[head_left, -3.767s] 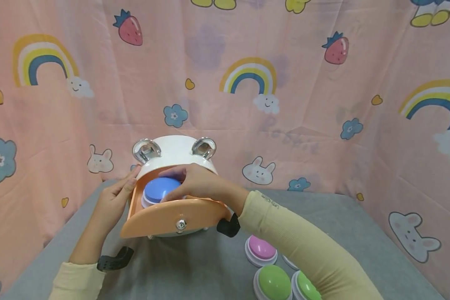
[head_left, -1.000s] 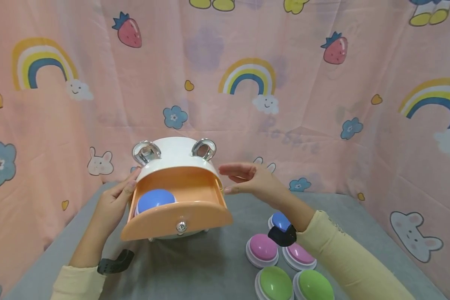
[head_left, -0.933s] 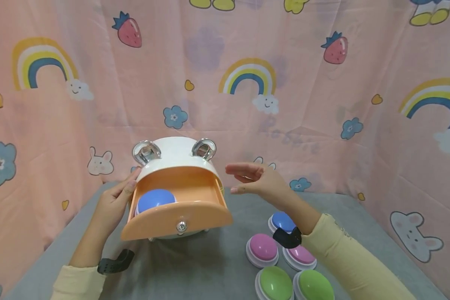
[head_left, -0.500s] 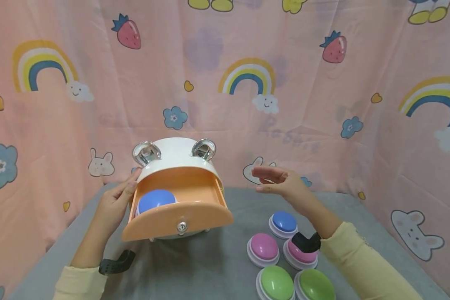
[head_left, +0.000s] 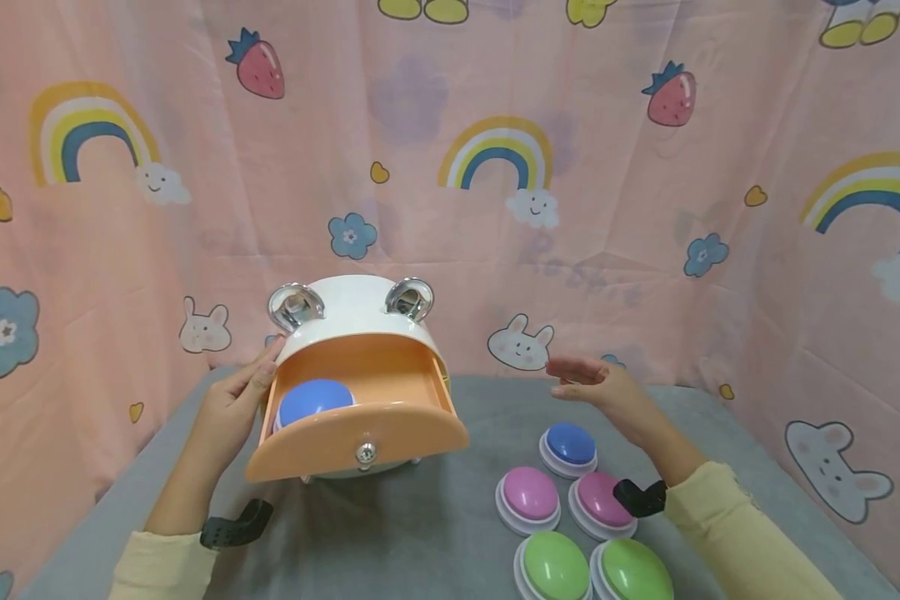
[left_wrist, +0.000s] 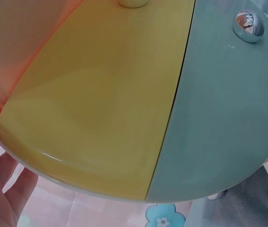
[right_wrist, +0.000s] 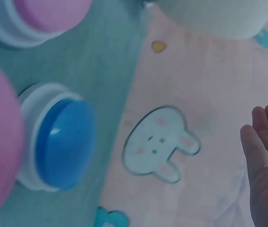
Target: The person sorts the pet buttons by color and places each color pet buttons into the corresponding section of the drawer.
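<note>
We extend our left hand (head_left: pixel 232 407) forward, thumb (head_left: pixel 258 382) beside nearly straight fingers (head_left: pixel 270 348), forearm (head_left: pixel 178 493) sloping down behind them. Our right hand (head_left: pixel 607 396) hangs apart, fingers pointing leftward, thumb below them, wrist (head_left: pixel 671 454) behind.

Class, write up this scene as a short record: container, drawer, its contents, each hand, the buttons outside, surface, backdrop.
Container: white chest with two silver ear shapes on top
Drawer: orange drawer, pulled out, silver knob on its front
Contents: one blue button, towards the drawer's left end
Left hand: touching the chest's left side
Right hand: fingers extended, holding nothing, right of the chest
Outside: one blue, two pink and two green buttons
Surface: grey tabletop
Backdrop: pink curtain with rainbows, strawberries and rabbits
</note>
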`<action>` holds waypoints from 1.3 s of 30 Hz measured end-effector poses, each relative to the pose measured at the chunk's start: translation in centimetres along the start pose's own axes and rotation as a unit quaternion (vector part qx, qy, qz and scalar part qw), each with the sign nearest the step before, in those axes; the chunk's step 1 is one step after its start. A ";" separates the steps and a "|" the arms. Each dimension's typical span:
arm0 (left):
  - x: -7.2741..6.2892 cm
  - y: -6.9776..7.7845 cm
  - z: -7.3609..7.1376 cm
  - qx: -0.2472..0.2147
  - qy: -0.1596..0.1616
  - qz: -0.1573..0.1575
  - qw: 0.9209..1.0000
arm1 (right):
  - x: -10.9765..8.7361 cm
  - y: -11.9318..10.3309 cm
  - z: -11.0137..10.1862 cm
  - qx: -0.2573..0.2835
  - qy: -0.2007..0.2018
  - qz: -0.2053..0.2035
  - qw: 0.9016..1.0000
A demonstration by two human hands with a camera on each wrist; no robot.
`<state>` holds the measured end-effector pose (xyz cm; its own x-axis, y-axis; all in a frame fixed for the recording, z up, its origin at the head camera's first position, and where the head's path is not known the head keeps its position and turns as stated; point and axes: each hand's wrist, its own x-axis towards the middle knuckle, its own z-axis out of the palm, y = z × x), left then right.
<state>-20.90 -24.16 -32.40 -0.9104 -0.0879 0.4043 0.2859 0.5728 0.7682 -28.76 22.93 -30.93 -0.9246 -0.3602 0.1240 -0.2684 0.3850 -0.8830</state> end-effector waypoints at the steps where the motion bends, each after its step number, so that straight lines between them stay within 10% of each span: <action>1: 0.0 0.0 0.0 0.001 0.000 -0.001 1.000 | -0.1 0.4 -0.2 -0.001 0.000 0.005 1.000; 39: 0.1 0.0 0.0 -0.006 0.007 0.004 1.000 | -0.8 10.8 -2.1 -0.066 -0.031 0.114 0.991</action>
<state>-20.97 -24.18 -32.43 -0.9035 -0.0944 0.4180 0.2972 0.5646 0.7700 -31.46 29.21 -39.57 -0.9482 -0.3004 -0.1039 -0.0904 0.5682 -0.8179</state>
